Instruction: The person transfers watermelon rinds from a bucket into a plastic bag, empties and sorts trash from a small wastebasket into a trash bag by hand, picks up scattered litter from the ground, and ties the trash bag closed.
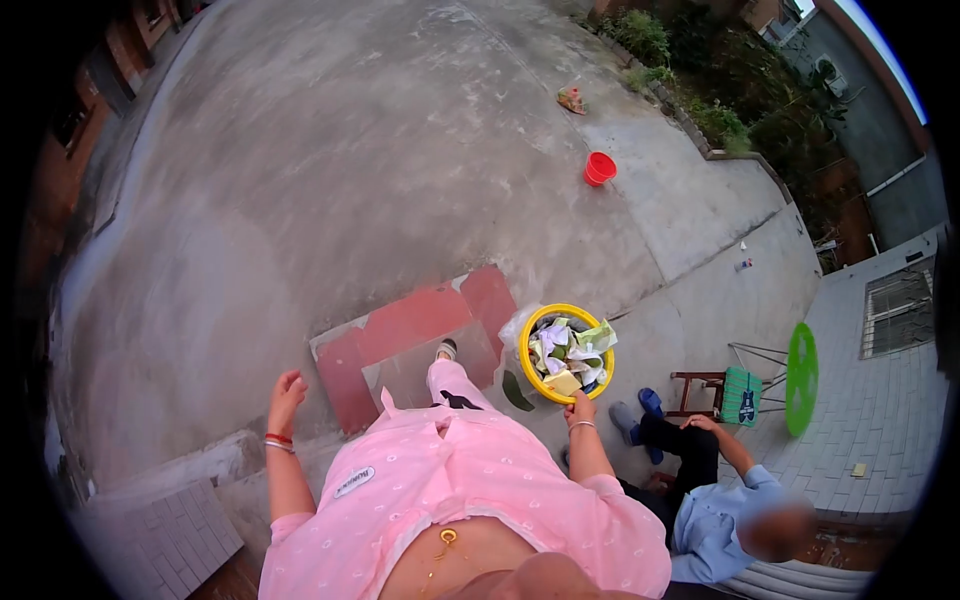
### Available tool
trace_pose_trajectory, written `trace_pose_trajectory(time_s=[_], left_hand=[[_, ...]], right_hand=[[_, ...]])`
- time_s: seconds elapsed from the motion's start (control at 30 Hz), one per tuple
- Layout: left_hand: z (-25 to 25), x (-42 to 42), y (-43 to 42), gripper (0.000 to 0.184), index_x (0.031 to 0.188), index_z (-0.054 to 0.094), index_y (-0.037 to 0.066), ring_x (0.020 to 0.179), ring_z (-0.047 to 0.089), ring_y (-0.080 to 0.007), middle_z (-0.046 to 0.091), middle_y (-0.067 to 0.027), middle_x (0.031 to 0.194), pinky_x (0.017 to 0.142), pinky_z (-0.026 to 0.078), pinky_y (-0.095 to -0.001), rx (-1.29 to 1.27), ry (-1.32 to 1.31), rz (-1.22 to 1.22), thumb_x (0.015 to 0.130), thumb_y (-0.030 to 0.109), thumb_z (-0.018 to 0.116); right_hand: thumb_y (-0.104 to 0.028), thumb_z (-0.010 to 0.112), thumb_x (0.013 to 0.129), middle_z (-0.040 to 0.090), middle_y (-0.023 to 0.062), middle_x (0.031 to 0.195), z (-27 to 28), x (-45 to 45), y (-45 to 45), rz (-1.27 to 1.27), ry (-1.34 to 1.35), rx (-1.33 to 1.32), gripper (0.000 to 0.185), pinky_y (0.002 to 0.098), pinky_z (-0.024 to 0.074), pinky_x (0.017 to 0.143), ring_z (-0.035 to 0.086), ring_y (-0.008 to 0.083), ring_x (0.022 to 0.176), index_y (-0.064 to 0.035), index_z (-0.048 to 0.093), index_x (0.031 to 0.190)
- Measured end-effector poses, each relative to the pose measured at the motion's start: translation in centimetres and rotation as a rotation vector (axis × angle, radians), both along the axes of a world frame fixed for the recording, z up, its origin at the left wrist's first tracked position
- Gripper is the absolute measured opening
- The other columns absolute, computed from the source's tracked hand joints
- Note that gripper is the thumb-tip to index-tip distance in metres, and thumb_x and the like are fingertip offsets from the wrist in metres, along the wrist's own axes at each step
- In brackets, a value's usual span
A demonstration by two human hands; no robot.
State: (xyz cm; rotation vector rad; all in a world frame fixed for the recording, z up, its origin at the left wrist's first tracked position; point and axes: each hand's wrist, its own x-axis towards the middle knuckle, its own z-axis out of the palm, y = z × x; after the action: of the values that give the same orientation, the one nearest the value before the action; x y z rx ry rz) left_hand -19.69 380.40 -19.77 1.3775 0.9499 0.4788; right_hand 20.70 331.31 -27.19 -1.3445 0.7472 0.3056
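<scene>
My right hand [580, 408] is closed on the near rim of a yellow-rimmed trash bin [530, 372], which hangs out in front of me to the right. Crumpled papers and wrappers [568, 350] fill the bin, and a clear plastic liner bulges over its left side. Out to the left, my left hand [287, 392] is raised in the air with its fingers loosely curled and touches nothing; a red band and a bracelet circle that wrist.
Red tiles [400, 335] lie underfoot. A seated person [715, 520] is at the right, near a wooden stool [700, 393] and a green round table [801, 380]. Farther off stand a red bucket [599, 169] and a small bag [572, 100], with plants [720, 125] beyond.
</scene>
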Motion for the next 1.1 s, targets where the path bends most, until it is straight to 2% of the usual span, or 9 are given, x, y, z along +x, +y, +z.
trace_pose_trajectory(time_s=[0.13,0.27,0.43,0.53,0.73,0.83,0.93,0.97,1.1], left_hand=[[-6.3,0.3,1.8,0.035,0.120,0.051,0.005,0.097,0.059,-0.0216,0.058,-0.0106,0.114,0.080,0.048,-0.0307,-0.290,-0.146,0.143,0.091,0.024,0.054],[-9.6,2.7,6.2,0.033,0.119,0.051,0.005,0.096,0.060,-0.0227,0.058,-0.0103,0.111,0.078,0.048,-0.0311,-0.364,-0.131,0.207,0.092,0.024,0.053],[-4.8,13.5,8.5,0.032,0.117,0.052,0.004,0.094,0.060,-0.0205,0.058,-0.0094,0.110,0.077,0.049,-0.0318,-0.200,0.034,-0.153,0.092,0.023,0.053],[-3.1,15.0,9.8,0.030,0.116,0.053,0.004,0.094,0.060,-0.0196,0.058,-0.0089,0.109,0.075,0.049,-0.0309,-0.107,0.051,-0.227,0.092,0.021,0.052],[-2.2,23.7,18.1,0.029,0.115,0.053,0.003,0.091,0.061,-0.0192,0.059,-0.0093,0.107,0.074,0.049,-0.0283,-0.218,-0.032,-0.270,0.092,0.020,0.052],[-6.3,28.7,21.9,0.029,0.115,0.053,0.003,0.092,0.061,-0.0192,0.059,-0.0098,0.107,0.075,0.050,-0.0289,-0.238,0.042,-0.202,0.092,0.020,0.052],[-6.0,33.4,21.0,0.028,0.115,0.053,0.003,0.093,0.061,-0.0195,0.060,-0.0096,0.107,0.077,0.050,-0.0295,-0.171,-0.006,-0.254,0.092,0.018,0.052],[-5.3,34.5,20.6,0.028,0.116,0.053,0.003,0.093,0.061,-0.0197,0.060,-0.0099,0.107,0.077,0.050,-0.0299,-0.191,-0.012,-0.306,0.092,0.019,0.052],[-2.5,43.0,19.4,0.029,0.116,0.052,0.001,0.094,0.061,-0.0202,0.060,-0.0106,0.109,0.079,0.050,-0.0307,-0.233,-0.033,-0.472,0.093,0.020,0.051]], right_hand=[[-0.012,0.064,0.072,0.047,0.0011,0.054,-2.8,1.6,0.4,0.003,0.003,-0.007,0.014,0.0241,0.0283,0.031,0.039,0.0088,0.036,-0.0076,0.052,0.078],[-0.013,0.064,0.073,0.047,0.0006,0.054,-4.1,1.3,2.0,-0.013,0.019,0.054,0.013,0.0234,0.0287,0.032,0.039,0.0087,0.036,-0.0080,0.052,0.078],[-0.013,0.063,0.075,0.049,0.0005,0.056,-5.7,3.4,4.9,-0.144,0.052,0.090,0.011,0.0215,0.0290,0.032,0.040,0.0080,0.036,-0.0097,0.054,0.080],[-0.011,0.062,0.074,0.050,0.0008,0.057,-4.6,1.4,4.9,-0.231,0.089,0.077,0.010,0.0208,0.0285,0.032,0.040,0.0077,0.037,-0.0096,0.053,0.079],[-0.013,0.064,0.070,0.048,0.0031,0.054,-6.7,1.8,7.0,-0.338,0.035,0.049,0.015,0.0245,0.0300,0.032,0.042,0.0103,0.037,-0.0057,0.053,0.078],[-0.012,0.063,0.070,0.050,0.0041,0.056,-8.9,2.9,9.3,-0.392,0.033,0.065,0.014,0.0249,0.0311,0.033,0.043,0.0106,0.038,-0.0049,0.053,0.078],[-0.011,0.062,0.071,0.052,0.0051,0.059,-11.1,4.9,10.2,-0.473,0.093,0.135,0.012,0.0244,0.0313,0.033,0.044,0.0106,0.039,-0.0051,0.054,0.078],[-0.013,0.059,0.073,0.050,0.0006,0.057,-11.1,5.3,10.5,-0.452,0.182,0.133,0.013,0.0222,0.0271,0.033,0.038,0.0081,0.036,-0.0132,0.054,0.084],[-0.012,0.057,0.073,0.051,0.0012,0.059,-14.6,9.5,10.9,-0.354,0.185,0.185,0.011,0.0225,0.0273,0.033,0.039,0.0083,0.037,-0.0124,0.054,0.083]])
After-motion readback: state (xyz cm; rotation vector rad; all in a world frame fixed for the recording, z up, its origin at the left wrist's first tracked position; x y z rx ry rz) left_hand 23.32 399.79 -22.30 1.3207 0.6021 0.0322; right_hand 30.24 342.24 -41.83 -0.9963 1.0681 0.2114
